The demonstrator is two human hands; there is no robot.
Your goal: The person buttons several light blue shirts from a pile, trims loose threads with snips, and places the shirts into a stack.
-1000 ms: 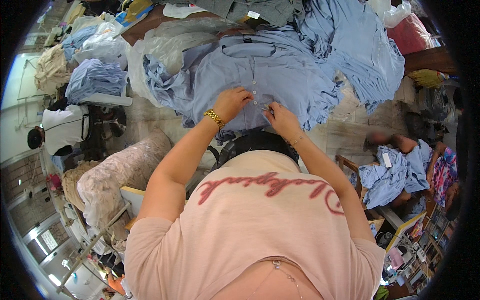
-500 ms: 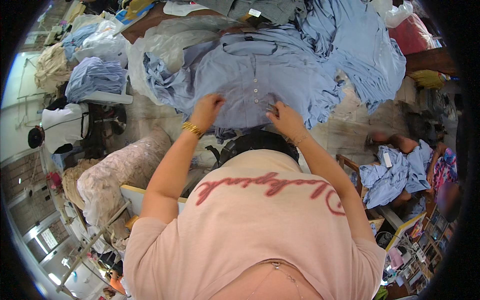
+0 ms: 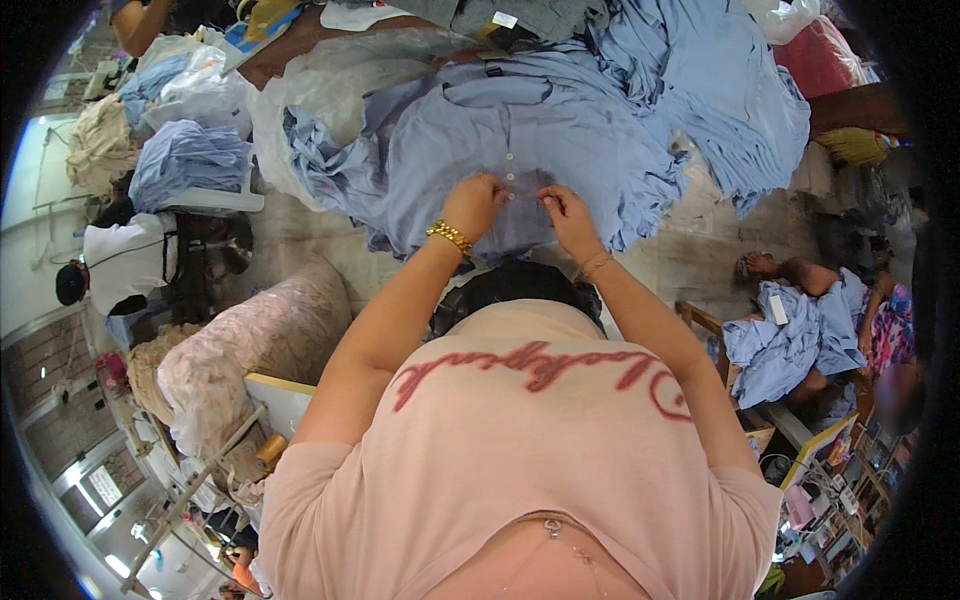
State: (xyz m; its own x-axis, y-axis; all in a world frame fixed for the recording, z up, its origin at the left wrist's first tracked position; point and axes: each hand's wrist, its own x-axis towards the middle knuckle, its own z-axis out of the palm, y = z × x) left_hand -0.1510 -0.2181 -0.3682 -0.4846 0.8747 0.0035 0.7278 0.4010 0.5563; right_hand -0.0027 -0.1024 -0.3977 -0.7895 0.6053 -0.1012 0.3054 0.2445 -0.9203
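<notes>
Left to right: a pile of blue garments (image 3: 190, 160) covers most of the white surface beneath it. The left hand (image 3: 474, 208), wearing a gold-coloured bracelet (image 3: 450, 236), bends its fingers beside the buttons of a light-blue shirt (image 3: 450, 130); whether they pinch cloth cannot be told. The shirt lies spread before the person, its support covered, its outer edges hard to separate from neighbouring cloth, its lower edge partly behind an indistinct dark shape (image 3: 520, 288). The right hand (image 3: 572, 222) brings thumb and fingertips close together across the buttons; any grip is unclear.
</notes>
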